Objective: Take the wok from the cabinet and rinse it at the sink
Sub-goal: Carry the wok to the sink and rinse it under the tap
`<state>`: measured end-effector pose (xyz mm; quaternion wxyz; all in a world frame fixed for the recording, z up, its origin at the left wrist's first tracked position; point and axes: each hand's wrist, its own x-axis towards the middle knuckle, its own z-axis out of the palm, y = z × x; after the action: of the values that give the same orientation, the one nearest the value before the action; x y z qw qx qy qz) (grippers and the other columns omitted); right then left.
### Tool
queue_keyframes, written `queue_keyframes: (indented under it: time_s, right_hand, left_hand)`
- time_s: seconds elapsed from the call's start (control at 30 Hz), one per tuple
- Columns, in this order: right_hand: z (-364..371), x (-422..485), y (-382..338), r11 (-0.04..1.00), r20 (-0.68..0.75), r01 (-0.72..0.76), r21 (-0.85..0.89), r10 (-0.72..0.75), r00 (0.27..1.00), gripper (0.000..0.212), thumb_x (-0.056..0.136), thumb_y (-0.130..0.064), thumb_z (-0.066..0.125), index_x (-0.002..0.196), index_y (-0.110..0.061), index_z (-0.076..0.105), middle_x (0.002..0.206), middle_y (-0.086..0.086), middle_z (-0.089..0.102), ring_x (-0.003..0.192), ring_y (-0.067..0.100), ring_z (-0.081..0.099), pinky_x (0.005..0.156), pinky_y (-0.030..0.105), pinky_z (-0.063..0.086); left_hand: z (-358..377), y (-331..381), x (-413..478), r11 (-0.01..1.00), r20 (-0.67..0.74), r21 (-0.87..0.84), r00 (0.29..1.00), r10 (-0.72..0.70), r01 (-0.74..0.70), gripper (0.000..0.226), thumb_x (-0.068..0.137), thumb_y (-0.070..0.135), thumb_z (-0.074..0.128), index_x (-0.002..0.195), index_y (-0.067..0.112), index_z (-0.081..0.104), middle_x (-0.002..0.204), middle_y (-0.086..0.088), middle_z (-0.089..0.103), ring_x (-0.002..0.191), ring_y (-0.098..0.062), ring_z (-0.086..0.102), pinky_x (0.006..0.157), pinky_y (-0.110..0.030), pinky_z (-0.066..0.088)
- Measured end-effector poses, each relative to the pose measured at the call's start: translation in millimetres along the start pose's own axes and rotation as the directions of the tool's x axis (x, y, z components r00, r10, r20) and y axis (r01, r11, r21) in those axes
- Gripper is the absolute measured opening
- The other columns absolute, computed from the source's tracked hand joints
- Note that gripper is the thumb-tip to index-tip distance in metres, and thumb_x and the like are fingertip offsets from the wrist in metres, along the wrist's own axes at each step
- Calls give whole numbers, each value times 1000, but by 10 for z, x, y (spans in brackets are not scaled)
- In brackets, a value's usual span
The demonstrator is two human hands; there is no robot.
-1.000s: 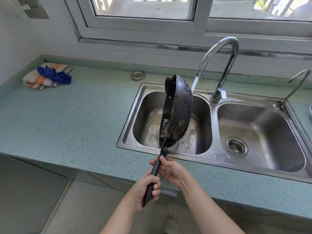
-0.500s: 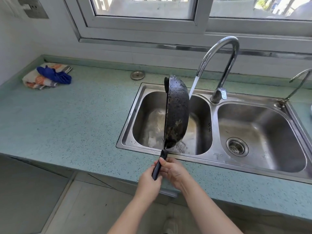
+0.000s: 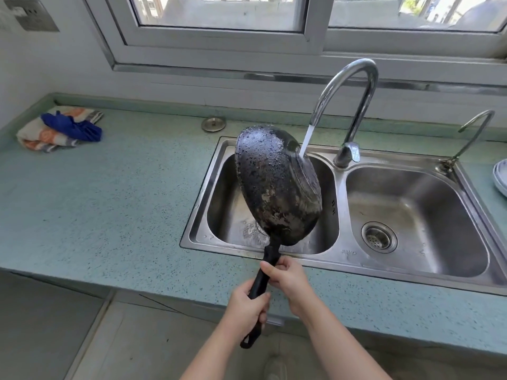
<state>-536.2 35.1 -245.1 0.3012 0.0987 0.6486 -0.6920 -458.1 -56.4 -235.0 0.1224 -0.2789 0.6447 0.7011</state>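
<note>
The wok (image 3: 277,187) is out of the cabinet and tipped on edge over the left basin of the sink (image 3: 196,209). My left hand (image 3: 244,305) and right hand (image 3: 288,275) both grip its handle (image 3: 270,253). Water from the tap (image 3: 348,86) runs over the wok's outside, so I judge the rinsing to be underway but unfinished.

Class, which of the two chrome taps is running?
The tall chrome gooseneck tap: its stream hits the black wok. The thin tap at far right runs nothing.
</note>
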Motion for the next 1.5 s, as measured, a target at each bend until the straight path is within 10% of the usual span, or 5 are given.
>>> queue_keyframes:
  time_s: [0.47, 0.67, 0.87, 1.07, 1.5]
  right_hand:
    - [-135, 192, -103, 930, -227, -14, -367, -75, 971, 38, 61, -36, 81, 71, -22, 47, 67, -5, 56, 66, 15, 56, 70, 38, 50]
    - [-108, 213, -93, 930, -237, -30, -365, -62, 970, 39, 61, -36, 81, 70, -22, 46, 66, -5, 53, 61, 13, 52, 61, 33, 46]
    - [-78, 187, -155, 889, -232, -47, -455, -67, 970, 40, 62, -41, 80, 73, -21, 46, 70, -6, 55, 68, 16, 55, 65, 35, 46]
    - [-83, 114, -231, 819, -252, -23, -573, -150, 956, 42, 62, -46, 77, 76, -21, 48, 72, -8, 55, 71, 15, 55, 59, 29, 39]
    - [-151, 51, -270, 807, -243, -45, -589, -124, 962, 43, 65, -47, 75, 84, -17, 50, 75, -8, 55, 78, 17, 57, 70, 33, 46]
  left_hand:
    - [125, 58, 203, 987, 141, -112, 985, -95, 111, 6, 90, 5, 51, 90, 11, 51, 47, -5, 54, 36, -19, 51, 36, -22, 42]
    - [157, 19, 186, 993, -22, 108, 999, -47, 49, 8, 86, 16, 60, 90, 13, 54, 59, -7, 63, 53, -28, 65, 57, -41, 56]
    - [252, -32, 72, 851, -207, 525, 972, 107, 18, 21, 79, 28, 61, 98, 25, 52, 81, -2, 67, 76, -26, 65, 62, -32, 50]
    - [323, -30, 48, 943, -144, 330, 986, 83, -32, 70, 79, 14, 54, 137, 45, 30, 79, -3, 65, 36, -7, 55, 38, -19, 46]
    - [345, -124, 113, 945, -70, 320, 993, 95, -68, 67, 79, 20, 52, 135, 50, 29, 76, -13, 67, 40, -21, 61, 40, -28, 53]
